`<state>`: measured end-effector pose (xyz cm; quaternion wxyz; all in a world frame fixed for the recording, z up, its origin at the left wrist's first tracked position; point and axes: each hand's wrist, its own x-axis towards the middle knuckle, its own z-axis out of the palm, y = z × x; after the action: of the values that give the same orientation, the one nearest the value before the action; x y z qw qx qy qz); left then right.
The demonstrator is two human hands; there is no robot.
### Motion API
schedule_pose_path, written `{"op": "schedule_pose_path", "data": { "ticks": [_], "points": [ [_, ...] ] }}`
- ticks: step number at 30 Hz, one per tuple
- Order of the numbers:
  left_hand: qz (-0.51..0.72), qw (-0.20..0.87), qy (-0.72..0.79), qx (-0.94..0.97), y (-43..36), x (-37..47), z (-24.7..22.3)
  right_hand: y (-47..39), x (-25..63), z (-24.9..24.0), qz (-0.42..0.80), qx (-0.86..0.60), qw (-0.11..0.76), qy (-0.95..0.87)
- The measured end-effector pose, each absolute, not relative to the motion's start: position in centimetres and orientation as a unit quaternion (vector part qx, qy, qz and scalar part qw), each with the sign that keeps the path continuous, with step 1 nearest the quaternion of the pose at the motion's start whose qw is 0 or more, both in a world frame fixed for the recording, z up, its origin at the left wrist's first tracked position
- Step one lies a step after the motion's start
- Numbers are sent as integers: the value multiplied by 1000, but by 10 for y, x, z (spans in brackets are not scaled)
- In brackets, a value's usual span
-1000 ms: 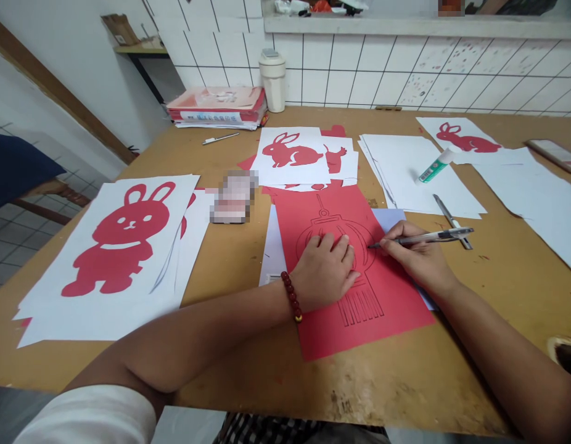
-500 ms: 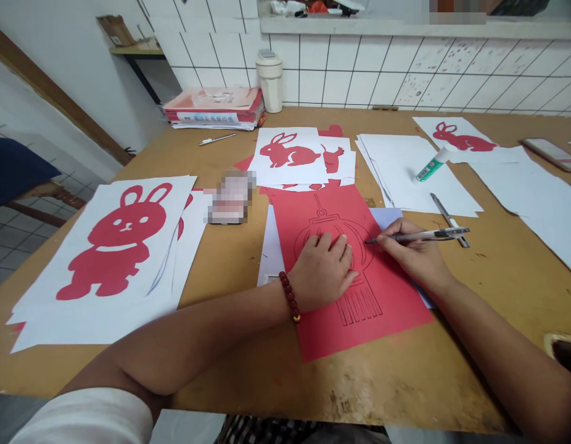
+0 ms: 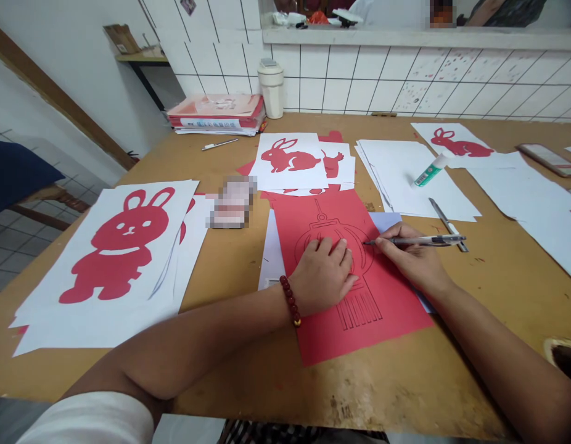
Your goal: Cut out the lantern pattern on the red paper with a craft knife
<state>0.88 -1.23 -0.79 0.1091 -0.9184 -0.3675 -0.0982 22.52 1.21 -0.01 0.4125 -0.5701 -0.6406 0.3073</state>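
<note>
A sheet of red paper (image 3: 322,342) lies in front of me, bearing a line drawing of a tasselled lantern (image 3: 359,308). My left hand (image 3: 322,271) rests flat on the drawing with fingers spread, hiding part of the lantern's body. A dark red bead bracelet (image 3: 290,301) circles that wrist. My right hand (image 3: 412,259) is closed round a pen (image 3: 431,240), whose tip meets the right side of the lantern's outline. Beneath the red sheet, a pale lilac sheet (image 3: 271,250) shows at both sides.
Left stand white sheets with a red paper rabbit (image 3: 128,231); another rabbit sheet (image 3: 290,157) lies at the back. A phone (image 3: 232,202) sits between them. On the right are a glue stick (image 3: 431,171), a craft knife (image 3: 447,223) and white paper. A white cup (image 3: 271,89) stands by the wall.
The whole view has shifted slightly, so things sit a little lower. The pen tip stays near the lantern's right side, with the pen's angle slightly flatter. My left hand stays on the paper.
</note>
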Motion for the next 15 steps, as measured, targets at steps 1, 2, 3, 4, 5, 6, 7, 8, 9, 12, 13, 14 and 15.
{"op": "schedule_pose_path", "data": {
  "ticks": [1,2,3,4,5,6,7,8,9,12,13,14,15],
  "points": [
    [-98,106,-368,-919,-12,9,-8,12,225,0,307,-571,411,-641],
    [-97,103,-368,-919,-12,9,-7,11,225,0,306,-572,410,-641],
    [-96,101,-368,-919,-12,8,-7,11,225,1,307,-573,407,-642],
    [-94,99,-369,-919,-12,8,-7,11,225,1,307,-573,405,-643],
    [-92,98,-370,-919,-12,8,-7,11,225,1,307,-573,405,-643],
    [-91,98,-370,-919,-12,8,-6,11,225,1,306,-573,407,-643],
    [-89,97,-370,-919,-12,8,-6,11,225,0,304,-572,409,-643],
    [-88,97,-371,-919,-12,8,-6,11,225,0,301,-573,410,-643],
    [-88,98,-370,-920,-12,8,-6,12,226,-1,299,-574,411,-643],
    [-90,98,-370,-920,-14,9,-6,12,227,-3,299,-576,412,-640],
    [-90,97,-370,-919,-14,9,-6,12,227,-5,302,-575,413,-638],
    [-90,96,-370,-920,-14,9,-7,12,227,-6,306,-573,416,-636],
    [-90,95,-370,-920,-14,9,-7,12,227,-7,312,-570,421,-633]
  ]
}}
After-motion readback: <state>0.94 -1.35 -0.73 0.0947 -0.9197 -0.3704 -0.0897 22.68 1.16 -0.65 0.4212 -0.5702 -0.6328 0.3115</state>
